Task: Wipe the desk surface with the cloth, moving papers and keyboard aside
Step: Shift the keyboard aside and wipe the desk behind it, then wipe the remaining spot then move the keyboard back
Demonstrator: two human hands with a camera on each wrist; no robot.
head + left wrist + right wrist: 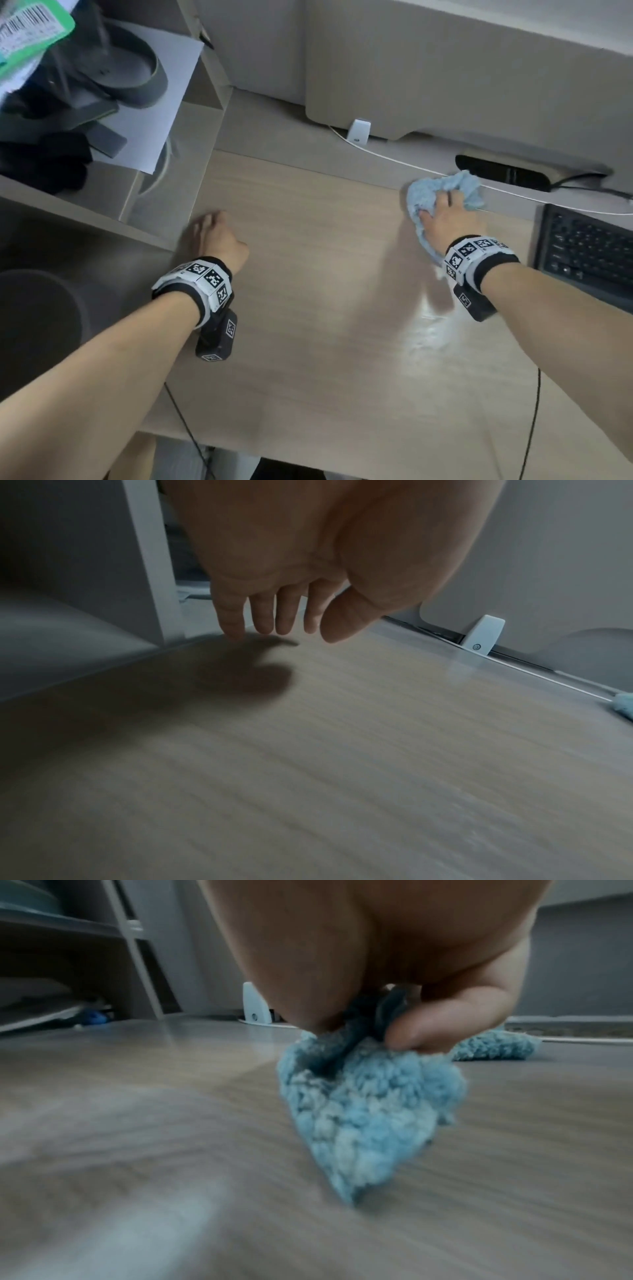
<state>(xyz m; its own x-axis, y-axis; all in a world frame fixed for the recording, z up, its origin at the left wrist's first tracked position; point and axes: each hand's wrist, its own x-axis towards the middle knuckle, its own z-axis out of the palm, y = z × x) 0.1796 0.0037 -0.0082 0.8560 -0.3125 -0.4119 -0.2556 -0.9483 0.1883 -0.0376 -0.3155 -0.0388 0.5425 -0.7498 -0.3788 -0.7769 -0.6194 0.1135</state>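
Observation:
My right hand [445,219] grips a bunched light-blue cloth [435,192] and presses it on the wooden desk [308,274] at the back right. In the right wrist view the fluffy cloth [363,1118] hangs from my curled fingers [445,1026] onto the desk [137,1096]. My left hand [215,236] hovers at the desk's left edge with nothing in it. Seen from the left wrist, its fingers [260,612] hang straight, and their tips come close to the desk [342,750]. A black keyboard [589,250] lies at the far right. A white paper [161,99] lies on the shelf to the left.
A shelf unit [113,192] borders the desk on the left and holds dark gear. A white cable [394,159] runs along the back past a small white clip [358,130]. A black cable slot [503,173] sits behind the cloth. A thin black cord [532,425] crosses the front right.

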